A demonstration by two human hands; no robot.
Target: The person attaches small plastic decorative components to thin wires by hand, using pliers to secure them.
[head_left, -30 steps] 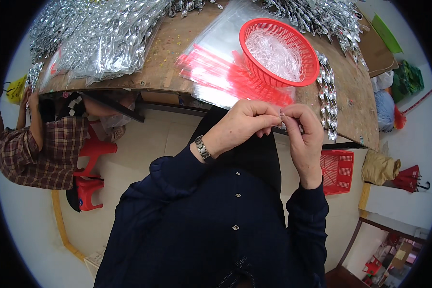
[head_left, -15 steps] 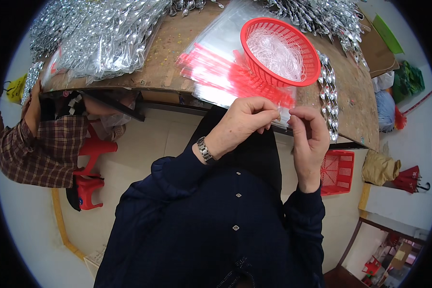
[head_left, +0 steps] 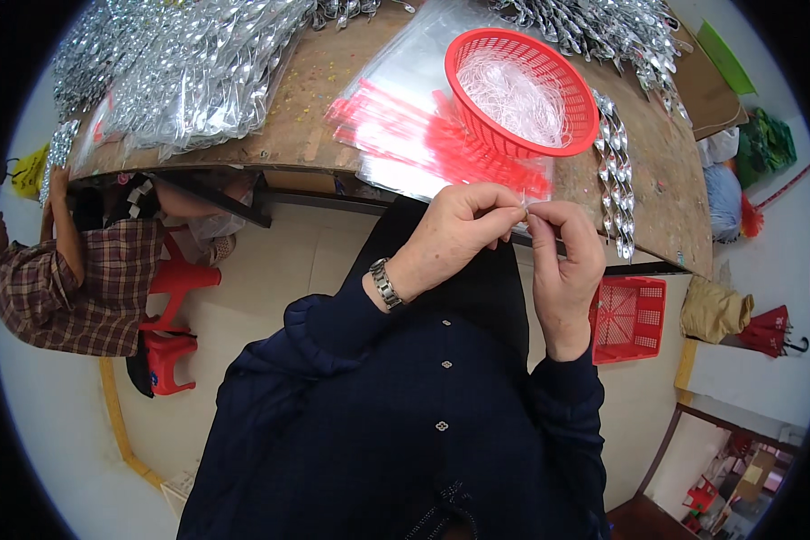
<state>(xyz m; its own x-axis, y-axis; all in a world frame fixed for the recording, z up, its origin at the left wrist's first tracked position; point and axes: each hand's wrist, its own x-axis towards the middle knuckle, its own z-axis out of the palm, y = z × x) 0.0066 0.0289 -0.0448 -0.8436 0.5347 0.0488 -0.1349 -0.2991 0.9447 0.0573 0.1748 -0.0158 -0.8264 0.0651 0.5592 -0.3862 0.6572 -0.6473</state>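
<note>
Pinching what seems a thin, pale strand (head_left: 525, 194), fingers (head_left: 511, 216) of left hand (head_left: 454, 229) and right hand (head_left: 567, 261) meet, probably for control, near the round red plastic basket (head_left: 592, 126).

A plaid-shirted person (head_left: 81, 288) is at 9 o'clock, a yellow bag (head_left: 32, 171) toward 10, a red stool (head_left: 165, 362) between 8 and 9. A lime-green panel (head_left: 724, 58) stands at 2, a green bag (head_left: 765, 151) between 2 and 3. Around 3, from centre outward: a red crate (head_left: 646, 315), a tan sack (head_left: 713, 309), a red umbrella (head_left: 765, 331). A doorway (head_left: 720, 472) opens at 4.
</note>
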